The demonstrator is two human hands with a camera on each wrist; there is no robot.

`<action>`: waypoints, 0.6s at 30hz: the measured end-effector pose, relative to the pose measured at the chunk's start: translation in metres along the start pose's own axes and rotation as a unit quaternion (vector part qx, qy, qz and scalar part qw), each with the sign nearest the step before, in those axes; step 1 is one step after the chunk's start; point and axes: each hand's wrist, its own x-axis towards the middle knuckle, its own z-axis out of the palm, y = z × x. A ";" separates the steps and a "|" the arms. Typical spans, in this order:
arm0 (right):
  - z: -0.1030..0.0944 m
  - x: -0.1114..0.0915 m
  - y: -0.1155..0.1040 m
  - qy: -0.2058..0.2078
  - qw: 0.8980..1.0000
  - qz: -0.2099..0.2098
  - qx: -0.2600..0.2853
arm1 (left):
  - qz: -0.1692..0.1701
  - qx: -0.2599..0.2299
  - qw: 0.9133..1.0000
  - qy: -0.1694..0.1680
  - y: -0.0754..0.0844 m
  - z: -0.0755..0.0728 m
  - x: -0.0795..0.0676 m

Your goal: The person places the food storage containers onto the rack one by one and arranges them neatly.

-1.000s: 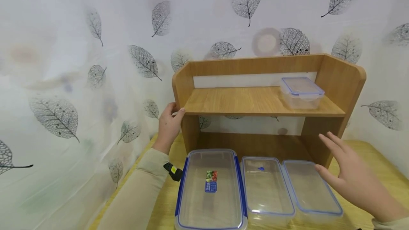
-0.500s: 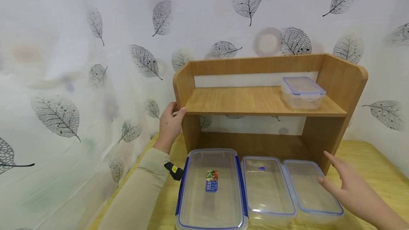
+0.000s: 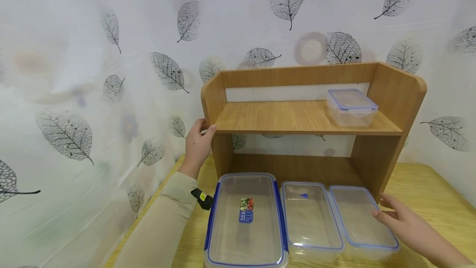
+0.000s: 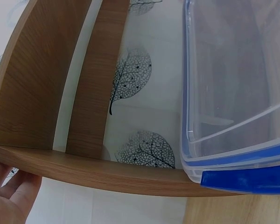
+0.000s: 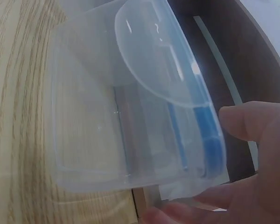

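In the head view my left hand (image 3: 198, 146) holds the left side panel of a two-tier wooden shelf (image 3: 275, 117), thumb at the front edge and fingers along the outer face. My right hand (image 3: 410, 228) is at the right edge of the rightmost lidded clear food container (image 3: 362, 216), thumb near the lid and fingers bent loosely beside it. The right wrist view shows this container (image 5: 126, 107) close up, its blue seal by my thumb (image 5: 240, 121). To its left stand a similar container (image 3: 312, 218) and a larger one with dark blue clips (image 3: 243, 235).
A small clear container (image 3: 351, 104) sits on the upper shelf at its right end. The row of containers stands before the lower compartment (image 3: 297, 166) on a yellow wood-grain table (image 3: 416, 181). Behind is a wall covering (image 3: 148, 20) printed with leaves.
My right hand has come down from beside the shelf's right panel to the rightmost container's edge, its fingers bending more. The left hand and the containers have stayed in place.
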 end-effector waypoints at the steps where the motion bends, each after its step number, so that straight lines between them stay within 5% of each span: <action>1: 0.000 0.001 0.001 -0.010 1.000 0.007 0.005 | 0.001 0.000 1.000 0.000 0.000 0.000 0.000; 9: -0.002 0.008 0.006 -0.089 0.993 0.048 0.053 | -0.001 0.003 1.000 -0.003 0.002 0.000 -0.002; 18: 0.001 0.006 0.012 -0.093 0.985 0.079 0.121 | 0.002 0.005 1.000 0.000 0.003 0.002 0.000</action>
